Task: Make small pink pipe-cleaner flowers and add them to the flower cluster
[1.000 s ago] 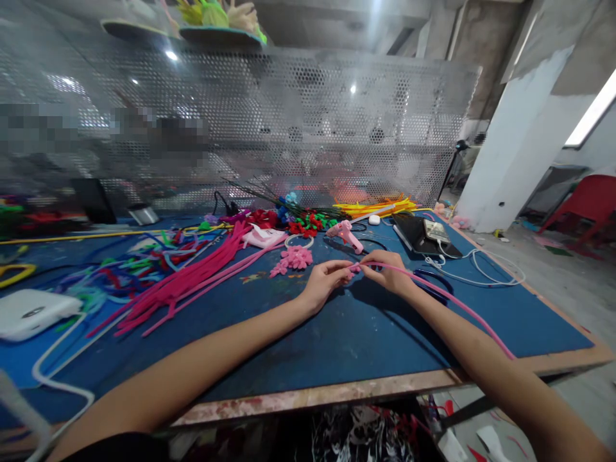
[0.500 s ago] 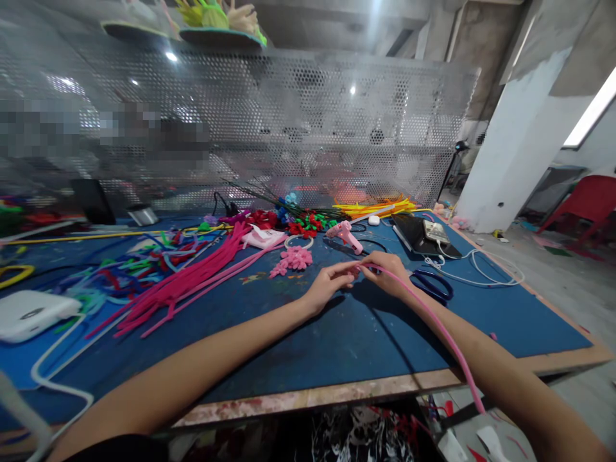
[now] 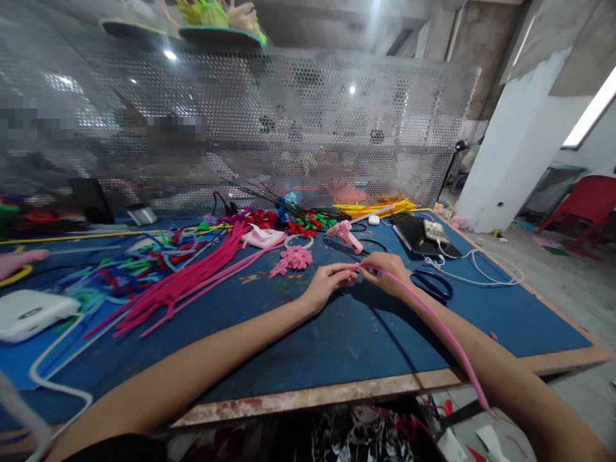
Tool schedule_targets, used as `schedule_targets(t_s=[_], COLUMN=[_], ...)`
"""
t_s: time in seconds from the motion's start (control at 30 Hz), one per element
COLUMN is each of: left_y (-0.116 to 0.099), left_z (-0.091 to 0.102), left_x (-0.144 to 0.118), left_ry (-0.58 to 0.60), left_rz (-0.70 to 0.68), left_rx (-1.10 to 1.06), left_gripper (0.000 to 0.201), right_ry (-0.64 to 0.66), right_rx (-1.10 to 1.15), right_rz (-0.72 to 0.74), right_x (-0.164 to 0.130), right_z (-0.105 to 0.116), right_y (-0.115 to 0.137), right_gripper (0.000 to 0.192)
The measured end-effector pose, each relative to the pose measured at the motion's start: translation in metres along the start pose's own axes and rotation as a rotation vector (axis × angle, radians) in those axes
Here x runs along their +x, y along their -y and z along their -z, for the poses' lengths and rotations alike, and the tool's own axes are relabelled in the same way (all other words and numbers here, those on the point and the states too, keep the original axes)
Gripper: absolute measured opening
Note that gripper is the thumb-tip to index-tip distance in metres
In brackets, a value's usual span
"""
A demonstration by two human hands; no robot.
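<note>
Both of my hands are together above the blue mat, pinching one end of a pink pipe cleaner (image 3: 436, 321). My left hand (image 3: 328, 284) is closed on the tip of it, where a small pink bit shows between thumb and fingers. Close beside it, my right hand (image 3: 386, 273) grips the same pipe cleaner with its fingertips. From there the long tail runs over my right forearm and hangs past the table edge. A cluster of pink pipe-cleaner loops (image 3: 292, 260) lies left of my hands. Beyond them rests a pink glue gun (image 3: 345, 236).
Magenta pipe cleaners (image 3: 192, 273) and a mixed coloured pile (image 3: 158, 256) cover the left side. Dark-handled scissors (image 3: 433, 285) lie right of my hand, near a black tablet-like slab (image 3: 423, 237) and a white cable (image 3: 500, 282). A perforated metal screen (image 3: 308, 128) stands behind.
My hands stay nearly in place, with the fingers shifting slightly on the pipe cleaner. At the far left edge, a pink object has come into view.
</note>
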State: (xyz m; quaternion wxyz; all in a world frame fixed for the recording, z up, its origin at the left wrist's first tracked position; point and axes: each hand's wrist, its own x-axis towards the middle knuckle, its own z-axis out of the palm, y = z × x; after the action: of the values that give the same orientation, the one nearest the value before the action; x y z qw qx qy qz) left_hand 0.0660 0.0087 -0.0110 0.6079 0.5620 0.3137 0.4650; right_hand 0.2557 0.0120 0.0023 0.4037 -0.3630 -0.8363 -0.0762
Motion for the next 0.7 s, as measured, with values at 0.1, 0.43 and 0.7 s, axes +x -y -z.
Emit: schedule_targets(t_s=[0.1,0.43,0.7], left_y=[0.000,-0.012,-0.007], left_z=[-0.001,-0.006,0.004], left_x=[0.000,-0.011,0.006], left_ry=[0.023,0.061,-0.029], left_rz=[-0.002,-0.129,-0.182], left_rx=[0.020,0.247,0.299], left_gripper=[0.033,0.029,0.025], right_ry=[0.005,0.009,0.092], right_rx=[-0.039,-0.062,0.148], right_rz=[0.039,0.086,0.040], right_x=[0.000,-0.006,0.013], right_z=[0.002,-0.004,-0.003], right_y=[0.000,-0.003,-0.014], right_gripper=[0.016,0.028,0.022])
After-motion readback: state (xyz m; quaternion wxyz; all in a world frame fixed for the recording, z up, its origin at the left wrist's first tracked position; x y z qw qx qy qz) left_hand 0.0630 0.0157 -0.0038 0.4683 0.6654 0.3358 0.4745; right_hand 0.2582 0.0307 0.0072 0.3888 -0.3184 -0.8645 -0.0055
